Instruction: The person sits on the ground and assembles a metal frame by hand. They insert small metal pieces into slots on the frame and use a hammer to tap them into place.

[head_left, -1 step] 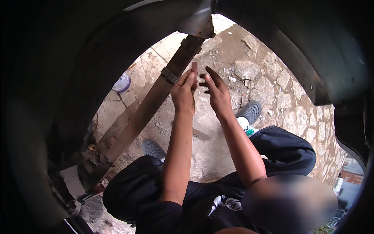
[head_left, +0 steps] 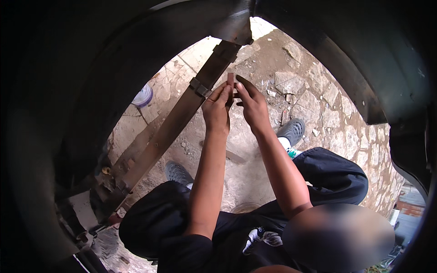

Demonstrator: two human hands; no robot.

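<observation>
My left hand (head_left: 217, 107) pinches a small flat reddish-brown strip (head_left: 230, 79) upright between thumb and fingers. What kind of strip it is I cannot make out. Close on its right side is my right hand (head_left: 253, 103), its fingers stretched and apart. The right thumb tip lies beside the strip; whether it touches is hard to tell. Just left of my hands runs a long brown metal beam (head_left: 169, 119) with a bracket (head_left: 199, 87) clasped around it.
Dark curved panels (head_left: 378, 59) frame the scene, one with a hanging edge at the right. Stone paving (head_left: 328, 117) and dirt lie below. A white and purple tub (head_left: 143, 96) stands beyond the beam. My grey clogs (head_left: 292, 130) rest on the ground, knees bent.
My right hand has come closer to the strip, its thumb now beside it. My left hand has shifted slightly right with the strip still pinched.
</observation>
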